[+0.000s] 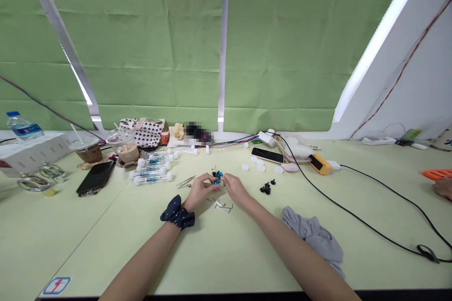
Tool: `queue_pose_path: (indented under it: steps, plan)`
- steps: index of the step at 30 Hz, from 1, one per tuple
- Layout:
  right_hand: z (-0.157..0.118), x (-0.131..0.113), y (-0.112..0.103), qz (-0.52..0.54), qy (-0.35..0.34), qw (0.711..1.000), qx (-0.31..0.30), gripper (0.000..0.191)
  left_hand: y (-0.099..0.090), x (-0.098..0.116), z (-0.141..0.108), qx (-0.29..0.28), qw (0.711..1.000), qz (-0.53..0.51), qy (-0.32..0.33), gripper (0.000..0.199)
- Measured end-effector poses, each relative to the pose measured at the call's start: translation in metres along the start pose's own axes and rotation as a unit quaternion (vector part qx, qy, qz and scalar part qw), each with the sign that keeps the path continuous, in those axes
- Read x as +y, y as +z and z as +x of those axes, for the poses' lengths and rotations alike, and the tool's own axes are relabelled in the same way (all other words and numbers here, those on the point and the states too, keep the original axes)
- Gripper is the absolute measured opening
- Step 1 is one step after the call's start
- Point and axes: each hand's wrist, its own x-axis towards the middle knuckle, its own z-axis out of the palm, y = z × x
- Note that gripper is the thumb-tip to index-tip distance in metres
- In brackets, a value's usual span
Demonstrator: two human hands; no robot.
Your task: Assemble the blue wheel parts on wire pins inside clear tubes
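Observation:
My left hand [202,191] and my right hand [236,189] meet over the middle of the table, fingers of both closed in a pinch. Between the fingertips are small shiny blue pieces [218,179], too small to make out exactly; some may lie on the table behind. Thin metal rods [222,205] lie just below the hands, and more thin rods [186,181] rest left of my left hand. Small black knob-like pieces [265,188] sit in a group to the right. White round caps [260,168] lie farther back.
Clear tubes with white caps [152,179], some with blue pieces inside, lie at left. Behind are drink cups [127,153] and a dark phone [96,178]. On the right are another phone [267,155], a black cable [348,214], a grey cloth [314,235] and another person's hand [444,189].

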Motion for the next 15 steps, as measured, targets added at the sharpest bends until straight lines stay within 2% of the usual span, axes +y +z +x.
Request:
queue_pose_path:
  steps: [7,15]
  plan:
    - [-0.0021,-0.0055,-0.0014,0.081,-0.021,0.996,-0.013,0.012,0.0001,-0.0048,0.0021,0.01,1.0,-0.015,-0.017,0.033]
    - [-0.0009,-0.0039,0.0027,0.0,-0.026,0.997,0.075,0.015,0.0026,-0.0059,0.0024,0.0,1.0,-0.013,-0.011,0.031]
